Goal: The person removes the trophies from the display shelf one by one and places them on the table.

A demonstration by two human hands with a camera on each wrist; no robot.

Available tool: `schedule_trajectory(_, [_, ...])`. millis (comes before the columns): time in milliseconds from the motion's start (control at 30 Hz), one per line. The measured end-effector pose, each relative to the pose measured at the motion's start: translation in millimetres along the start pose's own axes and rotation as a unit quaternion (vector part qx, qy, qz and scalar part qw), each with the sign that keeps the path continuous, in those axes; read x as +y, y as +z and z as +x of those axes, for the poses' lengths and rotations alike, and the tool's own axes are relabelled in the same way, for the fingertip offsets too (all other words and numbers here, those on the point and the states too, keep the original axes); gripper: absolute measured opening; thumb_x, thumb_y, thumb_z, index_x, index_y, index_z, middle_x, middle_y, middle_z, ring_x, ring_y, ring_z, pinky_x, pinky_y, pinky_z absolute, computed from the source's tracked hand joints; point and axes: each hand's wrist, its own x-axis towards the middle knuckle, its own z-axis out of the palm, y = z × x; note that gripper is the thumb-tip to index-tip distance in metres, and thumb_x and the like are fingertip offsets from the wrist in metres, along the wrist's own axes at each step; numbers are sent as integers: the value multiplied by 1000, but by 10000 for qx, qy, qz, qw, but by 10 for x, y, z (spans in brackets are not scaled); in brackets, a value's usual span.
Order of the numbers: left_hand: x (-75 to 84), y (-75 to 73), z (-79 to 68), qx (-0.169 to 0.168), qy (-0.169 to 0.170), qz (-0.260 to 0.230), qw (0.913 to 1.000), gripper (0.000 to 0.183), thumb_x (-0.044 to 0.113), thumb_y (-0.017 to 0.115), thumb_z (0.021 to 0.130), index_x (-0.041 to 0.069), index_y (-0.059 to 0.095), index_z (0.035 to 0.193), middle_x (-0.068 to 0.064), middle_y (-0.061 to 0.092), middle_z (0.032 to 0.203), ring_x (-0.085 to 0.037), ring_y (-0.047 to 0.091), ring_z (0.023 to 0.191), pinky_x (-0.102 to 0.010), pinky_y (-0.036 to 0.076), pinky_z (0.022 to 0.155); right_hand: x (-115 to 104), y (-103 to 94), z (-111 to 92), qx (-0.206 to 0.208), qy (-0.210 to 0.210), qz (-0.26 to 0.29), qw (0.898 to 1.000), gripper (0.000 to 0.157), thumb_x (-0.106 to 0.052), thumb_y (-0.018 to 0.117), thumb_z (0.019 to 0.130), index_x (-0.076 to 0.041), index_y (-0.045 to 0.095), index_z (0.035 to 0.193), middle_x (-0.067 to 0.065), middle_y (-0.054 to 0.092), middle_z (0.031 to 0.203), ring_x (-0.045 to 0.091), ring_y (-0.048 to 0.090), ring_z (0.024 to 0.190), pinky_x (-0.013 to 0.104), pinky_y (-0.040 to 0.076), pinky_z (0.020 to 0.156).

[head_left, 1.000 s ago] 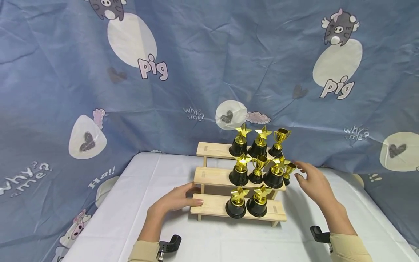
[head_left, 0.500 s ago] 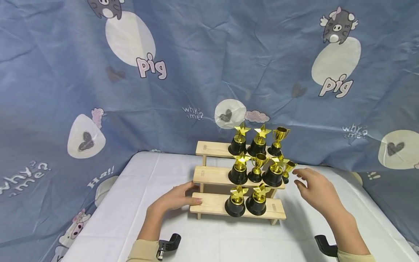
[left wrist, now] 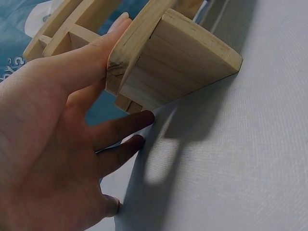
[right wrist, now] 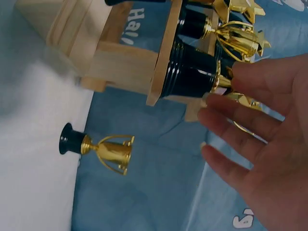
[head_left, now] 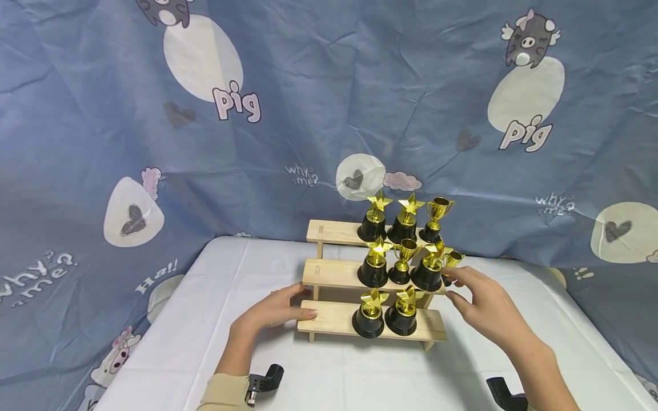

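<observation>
A three-step wooden display stand (head_left: 329,274) carries gold trophies on black bases. My left hand (head_left: 277,311) holds the left end of its lowest step, thumb on top; in the left wrist view other fingers reach down beside the stand leg (left wrist: 180,60). At the right end of the middle step is a star trophy (head_left: 428,273). My right hand (head_left: 485,302) is beside it, fingers spread and fingertips close to its gold part; whether they touch is unclear. A small cup trophy (right wrist: 115,151) stands on the table right of the stand, partly hidden by my right hand in the head view.
Two star trophies and a cup trophy (head_left: 437,217) stand on the top step. Another star trophy (head_left: 374,271) and cup trophy (head_left: 402,265) share the middle step. Two star trophies (head_left: 402,319) sit on the lowest. A blue printed cloth (head_left: 288,114) hangs behind the white-covered table (head_left: 360,377).
My right hand has moved left, from beside the small cup trophy to the star trophy on the middle step. My left hand stays at the lowest step. The view has shifted slightly.
</observation>
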Motion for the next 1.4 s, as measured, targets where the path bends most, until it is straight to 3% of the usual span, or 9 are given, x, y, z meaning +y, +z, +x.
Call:
schedule_trajectory(167, [-9,5,3,-15,-22,3,10000,80,50,74,84,15,45,150,-9,51,150,-34,40,145,-55,34,117,-67,45,9,-124,-281,286,9991,47,-4,75,85,-18,65,128,-3,71,112,19,67,101,46,54,85])
schedule_trajectory(600, [1,-13,-4,-79,-30,-14,10000,79,50,74,84,16,46,149,-8,55,147,-32,44,142,-55,38,114,-262,147,112,-622,-526,643,9946,51,-14,76,87,-20,61,135,-4,68,128,21,65,115,47,54,89])
schedule_trajectory(933, [15,-8,-8,-125,-60,-30,9999,82,51,74,84,17,42,152,-9,53,148,-33,43,143,-57,37,114,-328,259,145,-636,-864,712,9917,40,-9,78,84,-18,69,122,-5,73,114,9,67,99,32,56,79])
schedule_trajectory(1133, [18,-15,-21,-142,-72,-68,9998,78,51,74,84,19,45,150,-8,56,145,-33,45,141,-58,39,112,-331,325,142,-555,-948,708,9914,34,-4,78,82,-19,72,113,-10,73,107,4,65,89,31,57,75])
schedule_trajectory(1400, [20,-16,-28,-154,-128,-85,9998,78,50,74,85,19,44,150,-7,57,143,-33,45,141,-58,39,111,-307,298,144,-444,-1074,719,9906,34,4,74,83,-15,72,110,-9,73,105,11,68,94,34,58,80])
